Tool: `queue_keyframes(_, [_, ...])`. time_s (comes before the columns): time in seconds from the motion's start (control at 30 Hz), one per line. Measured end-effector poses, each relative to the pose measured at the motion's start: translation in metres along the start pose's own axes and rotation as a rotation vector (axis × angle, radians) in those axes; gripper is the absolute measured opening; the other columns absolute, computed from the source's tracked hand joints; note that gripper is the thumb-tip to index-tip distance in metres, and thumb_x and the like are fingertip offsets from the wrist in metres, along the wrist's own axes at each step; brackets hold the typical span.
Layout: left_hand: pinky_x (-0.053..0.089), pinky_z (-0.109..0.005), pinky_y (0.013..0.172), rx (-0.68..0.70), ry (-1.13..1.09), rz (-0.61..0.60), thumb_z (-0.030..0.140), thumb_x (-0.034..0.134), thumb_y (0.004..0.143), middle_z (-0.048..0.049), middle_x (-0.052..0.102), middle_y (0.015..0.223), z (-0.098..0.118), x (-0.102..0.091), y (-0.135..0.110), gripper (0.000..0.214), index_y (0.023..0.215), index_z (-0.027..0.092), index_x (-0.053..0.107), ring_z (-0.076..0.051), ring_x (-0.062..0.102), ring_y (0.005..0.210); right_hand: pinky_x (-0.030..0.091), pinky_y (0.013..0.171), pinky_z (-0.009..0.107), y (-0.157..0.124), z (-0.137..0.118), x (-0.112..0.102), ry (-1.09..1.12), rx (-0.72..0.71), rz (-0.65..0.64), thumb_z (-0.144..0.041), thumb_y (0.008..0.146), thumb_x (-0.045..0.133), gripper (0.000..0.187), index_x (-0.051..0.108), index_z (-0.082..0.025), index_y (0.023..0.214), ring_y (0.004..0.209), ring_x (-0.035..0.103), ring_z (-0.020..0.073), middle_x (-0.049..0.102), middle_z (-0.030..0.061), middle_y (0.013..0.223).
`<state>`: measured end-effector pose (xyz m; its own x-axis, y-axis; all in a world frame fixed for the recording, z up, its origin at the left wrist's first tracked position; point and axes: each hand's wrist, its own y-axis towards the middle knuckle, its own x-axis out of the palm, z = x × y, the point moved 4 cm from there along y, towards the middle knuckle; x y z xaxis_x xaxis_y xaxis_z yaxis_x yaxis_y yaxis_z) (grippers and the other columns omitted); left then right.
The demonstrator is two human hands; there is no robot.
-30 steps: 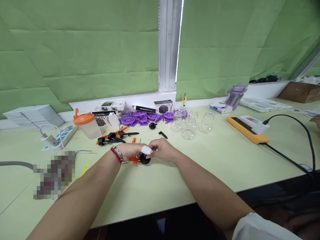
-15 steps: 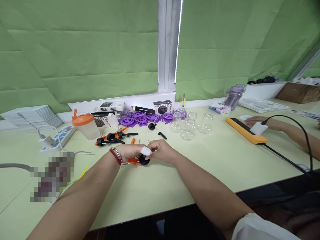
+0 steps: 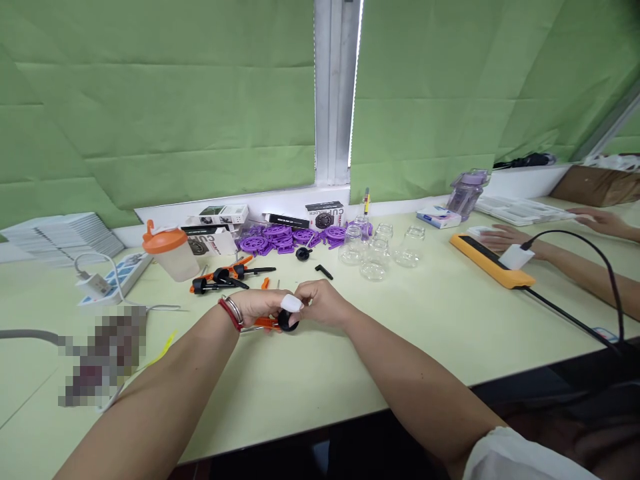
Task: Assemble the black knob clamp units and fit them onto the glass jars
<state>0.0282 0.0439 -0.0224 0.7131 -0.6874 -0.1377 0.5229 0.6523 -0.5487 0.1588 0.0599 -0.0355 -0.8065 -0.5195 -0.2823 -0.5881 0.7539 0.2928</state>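
Observation:
My left hand [image 3: 261, 306] is closed around an orange-and-black part with a round black end [image 3: 288, 321] and a thin metal rod sticking out to the left. A white covering [image 3: 291, 303] sits over my left thumb. Against the black end, the fingers of my right hand [image 3: 323, 302] are pinched together, and their tips are partly hidden. Beyond my hands lie similar orange-and-black pieces [image 3: 220, 279] with rods, a small orange piece [image 3: 265, 283], a round black piece [image 3: 303, 254] and a black crank-shaped piece [image 3: 324, 272].
Purple wheel-shaped parts [image 3: 277, 238] lie in a heap before small printed boxes [image 3: 325, 215]. Several clear glass jars [image 3: 374, 260] stand to the right. An orange-lidded cup [image 3: 171, 253] and a white power strip [image 3: 117, 277] are left; a yellow power strip [image 3: 493, 261] and another person's hand [image 3: 510, 240] are right.
My hands keep almost the same hold and place on the part. At the right, the other person's second hand has come into view beside the white tray.

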Motion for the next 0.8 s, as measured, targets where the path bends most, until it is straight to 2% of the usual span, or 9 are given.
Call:
queue_keyframes(0.17, [0.036,-0.024,0.05,-0.001,0.009,-0.004,0.047,0.063,0.061,-0.0032,0.054,0.072,-0.0005,-0.0006,-0.0001,0.031,0.066,0.016,0.057,-0.015,0.048,0.066,0.038,0.056,0.02,-0.0007,-0.0035,0.0004,-0.027,-0.062,0.015,-0.023,0.054,0.084,0.022,0.07,-0.016,0.069,0.06,0.051,0.0096,0.059,-0.0025,0.067])
queue_keyframes(0.33, [0.035,-0.024,0.049,0.002,0.009,-0.006,0.046,0.063,0.06,-0.0028,0.055,0.071,0.0009,0.0004,-0.0012,0.031,0.066,0.017,0.057,-0.015,0.048,0.065,0.037,0.055,0.02,-0.0007,-0.0028,0.0011,-0.009,-0.091,0.016,-0.022,0.054,0.084,0.019,0.068,-0.016,0.063,0.06,0.051,0.0096,0.058,-0.0028,0.065])
queue_keyframes(0.63, [0.033,-0.023,0.047,0.007,-0.004,-0.006,0.044,0.064,0.06,-0.0029,0.057,0.075,0.0001,0.0006,-0.001,0.03,0.073,0.018,0.056,-0.015,0.05,0.066,0.038,0.055,0.021,-0.0006,-0.0003,0.0011,0.03,-0.04,-0.001,-0.024,0.052,0.085,0.023,0.068,-0.015,0.063,0.059,0.05,0.0094,0.057,-0.0031,0.064])
queue_keyframes(0.8, [0.034,-0.024,0.048,0.021,-0.045,0.001,0.045,0.065,0.06,-0.0025,0.057,0.077,-0.001,-0.0006,-0.0013,0.033,0.078,0.019,0.054,-0.016,0.051,0.068,0.041,0.058,0.022,-0.0027,-0.0041,-0.0015,0.027,-0.055,-0.013,-0.029,0.057,0.082,0.022,0.069,-0.015,0.068,0.061,0.051,0.0102,0.059,-0.0008,0.069])
